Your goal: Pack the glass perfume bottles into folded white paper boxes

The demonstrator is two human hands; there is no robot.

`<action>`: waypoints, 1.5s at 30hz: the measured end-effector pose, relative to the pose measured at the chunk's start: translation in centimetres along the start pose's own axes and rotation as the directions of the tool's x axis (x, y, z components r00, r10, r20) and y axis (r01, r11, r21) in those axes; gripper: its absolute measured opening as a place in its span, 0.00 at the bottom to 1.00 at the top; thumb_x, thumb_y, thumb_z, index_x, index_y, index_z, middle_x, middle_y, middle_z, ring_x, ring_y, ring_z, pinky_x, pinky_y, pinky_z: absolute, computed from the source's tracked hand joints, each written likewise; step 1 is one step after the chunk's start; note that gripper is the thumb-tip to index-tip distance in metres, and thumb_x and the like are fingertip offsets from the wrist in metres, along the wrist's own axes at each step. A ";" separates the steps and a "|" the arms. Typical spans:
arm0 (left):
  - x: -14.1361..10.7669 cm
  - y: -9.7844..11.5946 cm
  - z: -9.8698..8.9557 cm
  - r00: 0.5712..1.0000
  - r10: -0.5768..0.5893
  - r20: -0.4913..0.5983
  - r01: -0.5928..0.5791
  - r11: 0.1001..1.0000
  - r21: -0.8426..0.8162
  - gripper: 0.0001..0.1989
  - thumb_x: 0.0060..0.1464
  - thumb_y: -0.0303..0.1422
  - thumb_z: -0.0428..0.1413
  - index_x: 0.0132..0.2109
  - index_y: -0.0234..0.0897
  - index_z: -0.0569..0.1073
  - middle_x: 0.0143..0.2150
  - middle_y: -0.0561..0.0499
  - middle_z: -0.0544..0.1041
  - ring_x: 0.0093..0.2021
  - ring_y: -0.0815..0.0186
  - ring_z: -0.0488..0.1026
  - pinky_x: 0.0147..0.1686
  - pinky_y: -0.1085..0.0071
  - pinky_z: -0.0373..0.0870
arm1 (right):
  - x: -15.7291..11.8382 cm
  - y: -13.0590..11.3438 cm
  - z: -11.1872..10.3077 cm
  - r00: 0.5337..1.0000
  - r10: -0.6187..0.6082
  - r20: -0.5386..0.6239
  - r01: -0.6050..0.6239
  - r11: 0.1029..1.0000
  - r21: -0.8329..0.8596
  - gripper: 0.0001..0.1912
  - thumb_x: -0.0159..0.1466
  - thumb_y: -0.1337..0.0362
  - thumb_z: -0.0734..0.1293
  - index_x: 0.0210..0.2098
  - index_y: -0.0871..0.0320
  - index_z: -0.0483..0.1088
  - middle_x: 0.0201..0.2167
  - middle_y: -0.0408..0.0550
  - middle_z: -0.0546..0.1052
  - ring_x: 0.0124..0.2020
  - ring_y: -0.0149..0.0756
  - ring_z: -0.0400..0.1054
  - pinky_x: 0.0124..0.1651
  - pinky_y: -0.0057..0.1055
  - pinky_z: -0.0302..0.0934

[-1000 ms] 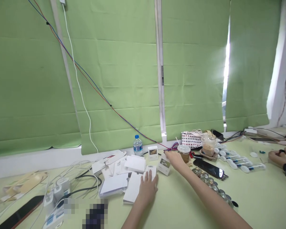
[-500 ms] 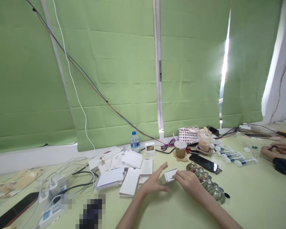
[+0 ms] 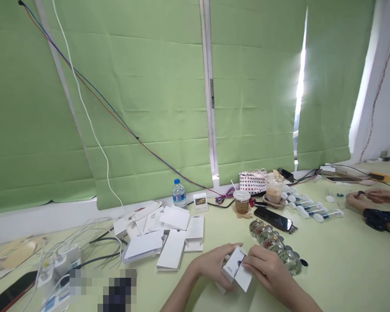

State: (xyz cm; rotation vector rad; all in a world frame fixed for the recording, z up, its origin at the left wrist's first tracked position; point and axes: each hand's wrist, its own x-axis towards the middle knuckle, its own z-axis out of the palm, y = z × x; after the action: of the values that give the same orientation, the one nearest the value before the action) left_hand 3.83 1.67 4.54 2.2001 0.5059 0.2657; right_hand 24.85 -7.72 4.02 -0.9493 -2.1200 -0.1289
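White boxes (image 3: 170, 250) lie in a loose pile on the left, on the pale green table (image 3: 143, 286). Right of them, the left hand (image 3: 211, 265), spread open half a second ago, now grips the small box (image 3: 232, 261), its thumb on the near side and fingers along the far side — the palm hides that end. The box is tilted between both hands, its flap (image 3: 243, 278) now swung out; what it contains is hard to make out. The right hand (image 3: 263, 265) pinches the flap, fingertips covering its edge, near the glass jars (image 3: 276, 245). Both forearms are cut off below.
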 end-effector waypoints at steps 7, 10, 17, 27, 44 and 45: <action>-0.7 -0.1 -0.2 1.000 0.003 -0.014 -0.004 0.996 -0.090 0.37 0.34 0.30 0.62 0.56 0.41 0.65 0.43 0.55 0.70 0.40 0.63 0.66 0.46 0.67 0.67 | 1.1 -0.8 0.3 0.995 -0.032 0.090 0.052 0.972 -0.227 0.16 0.70 0.66 0.52 0.47 0.58 0.69 0.31 0.50 0.72 0.30 0.36 0.67 0.30 0.29 0.58; -0.7 0.0 -0.2 0.999 -0.038 0.039 0.041 0.996 -0.077 0.24 0.34 0.29 0.60 0.44 0.39 0.69 0.35 0.58 0.66 0.35 0.67 0.63 0.38 0.71 0.67 | 1.5 -0.8 0.9 0.999 -0.040 0.036 0.048 0.959 -0.279 0.17 0.70 0.67 0.51 0.52 0.60 0.66 0.33 0.52 0.74 0.30 0.35 0.69 0.30 0.28 0.60; 0.4 1.9 0.5 0.998 0.061 0.022 -0.064 0.989 0.130 0.32 0.30 0.28 0.61 0.49 0.40 0.66 0.41 0.53 0.61 0.46 0.59 0.62 0.46 0.67 0.67 | 2.1 -0.6 1.3 0.996 0.004 0.088 0.024 0.948 -0.318 0.08 0.59 0.75 0.63 0.32 0.57 0.71 0.27 0.46 0.78 0.26 0.37 0.71 0.26 0.28 0.57; -1.6 5.3 -1.8 0.918 -0.370 0.144 0.273 0.852 0.446 0.26 0.38 0.42 0.60 0.49 0.48 0.73 0.34 0.54 0.76 0.33 0.59 0.74 0.31 0.70 0.68 | -2.5 -0.6 4.8 0.653 0.682 0.329 -0.686 0.350 0.638 0.07 0.53 0.61 0.64 0.28 0.58 0.69 0.21 0.44 0.76 0.24 0.37 0.72 0.27 0.29 0.63; -9.5 5.7 -9.8 0.705 -0.265 -0.658 0.237 0.962 -0.133 0.40 0.27 0.26 0.68 0.54 0.44 0.71 0.54 0.47 0.71 0.57 0.50 0.65 0.57 0.61 0.61 | -7.2 1.2 6.4 0.765 0.642 0.055 -0.584 0.654 0.482 0.12 0.60 0.57 0.64 0.38 0.55 0.74 0.31 0.49 0.79 0.29 0.43 0.77 0.29 0.33 0.72; -9.1 5.3 -9.8 0.653 -0.268 -0.709 0.083 0.955 -0.284 0.39 0.28 0.24 0.69 0.53 0.42 0.72 0.54 0.47 0.72 0.58 0.51 0.64 0.57 0.62 0.61 | -7.3 1.3 6.4 0.826 0.563 -0.011 -0.521 0.771 0.365 0.11 0.61 0.59 0.63 0.38 0.55 0.75 0.33 0.51 0.80 0.33 0.45 0.77 0.32 0.34 0.73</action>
State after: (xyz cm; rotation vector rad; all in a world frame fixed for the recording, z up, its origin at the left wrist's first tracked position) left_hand -6.40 1.44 14.61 1.7172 1.0733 1.0929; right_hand 24.67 -8.66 -5.68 -1.2576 -1.6013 0.4624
